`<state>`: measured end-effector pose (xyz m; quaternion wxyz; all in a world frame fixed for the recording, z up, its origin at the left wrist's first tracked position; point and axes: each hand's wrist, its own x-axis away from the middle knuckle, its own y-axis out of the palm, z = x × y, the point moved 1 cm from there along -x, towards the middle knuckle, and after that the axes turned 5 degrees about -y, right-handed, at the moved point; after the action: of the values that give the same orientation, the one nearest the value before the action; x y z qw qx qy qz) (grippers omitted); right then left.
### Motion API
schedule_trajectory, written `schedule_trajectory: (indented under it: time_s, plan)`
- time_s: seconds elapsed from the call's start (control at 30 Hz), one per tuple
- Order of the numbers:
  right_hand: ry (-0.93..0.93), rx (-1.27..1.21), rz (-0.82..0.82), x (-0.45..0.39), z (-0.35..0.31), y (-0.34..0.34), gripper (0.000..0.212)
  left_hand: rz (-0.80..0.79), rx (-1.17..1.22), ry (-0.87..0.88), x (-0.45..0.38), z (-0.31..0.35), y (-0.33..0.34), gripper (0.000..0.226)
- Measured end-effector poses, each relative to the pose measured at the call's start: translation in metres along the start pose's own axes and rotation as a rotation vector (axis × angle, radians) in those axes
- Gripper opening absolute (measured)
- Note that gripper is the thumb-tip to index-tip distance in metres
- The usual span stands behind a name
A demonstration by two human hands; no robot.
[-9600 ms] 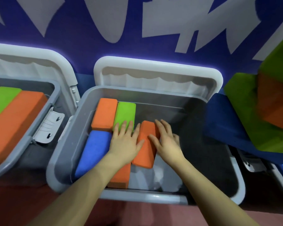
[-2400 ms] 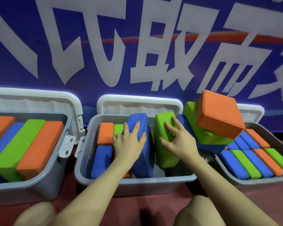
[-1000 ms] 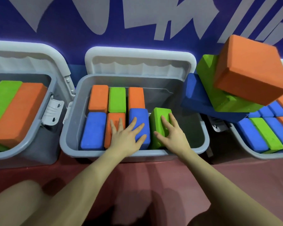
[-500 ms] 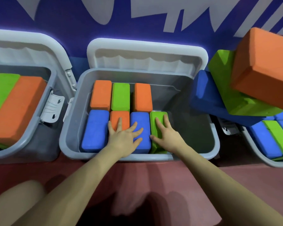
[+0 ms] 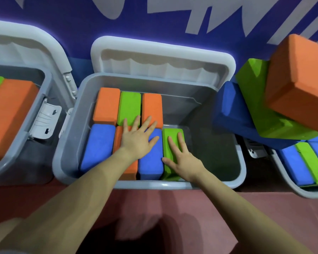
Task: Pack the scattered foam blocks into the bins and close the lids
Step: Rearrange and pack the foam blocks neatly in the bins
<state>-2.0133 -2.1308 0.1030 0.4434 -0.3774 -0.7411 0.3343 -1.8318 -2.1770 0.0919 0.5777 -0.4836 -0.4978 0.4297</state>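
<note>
At far left, a left bin (image 5: 50, 99) stands lid-up with an orange block (image 5: 9, 114) inside; beside it the middle bin (image 5: 240, 167) holds two rows of blocks, long axes running from near wall to far wall. The left hand (image 5: 138, 142), released and flat, presses the blue block (image 5: 151, 158), and the right hand (image 5: 182, 158), likewise flat, presses the green block (image 5: 170, 143), apparently to seat them level. Right of them the bin floor is unfilled, and a loose pile (image 5: 275, 107) leans tilted above the right bin (image 5: 283, 182), so packing appears incomplete.
</note>
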Motion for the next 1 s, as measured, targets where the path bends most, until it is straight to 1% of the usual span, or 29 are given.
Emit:
schedule_trajectory:
  time_s: [0.07,0.2,0.33,0.47,0.53,0.63,0.73,0.77,0.83,0.9,1.0]
  plan:
    - [-0.022,0.007,-0.042,-0.002,0.001,0.005,0.077,0.0,0.009,-0.043,0.006,-0.006,0.004,0.061]
    - [-0.007,0.14,-0.097,-0.001,0.001,0.004,0.074,-0.012,0.037,-0.081,0.009,-0.004,0.006,0.061]
    - [-0.027,0.239,-0.074,-0.005,0.002,0.001,0.073,-0.041,0.003,-0.075,0.008,0.001,0.009,0.061]
    - [-0.013,0.211,-0.03,-0.006,0.006,0.002,0.071,0.011,0.009,-0.057,0.007,0.008,0.011,0.059]
    - [-0.006,0.196,-0.018,-0.005,0.007,0.003,0.07,0.011,0.002,-0.055,0.007,0.009,0.011,0.059]
    - [0.012,0.183,-0.037,-0.007,0.005,0.0,0.07,-0.027,-0.007,-0.058,0.006,0.008,0.007,0.059]
    - [0.027,0.201,-0.078,-0.005,0.003,-0.005,0.07,-0.094,0.047,-0.047,0.01,0.008,-0.005,0.06]
    - [0.026,0.204,-0.063,-0.003,0.003,-0.008,0.068,-0.089,0.055,-0.044,0.013,0.009,-0.01,0.06]
    - [0.007,0.223,0.029,0.005,0.004,-0.019,0.062,-0.026,0.074,-0.041,0.025,0.009,-0.026,0.059]
    - [-0.02,0.283,0.165,0.018,0.003,-0.035,0.06,0.049,0.122,-0.036,0.037,0.011,-0.047,0.059]
    - [-0.065,0.304,0.428,0.041,-0.002,-0.071,0.058,0.179,0.17,0.006,0.05,0.019,-0.088,0.06]
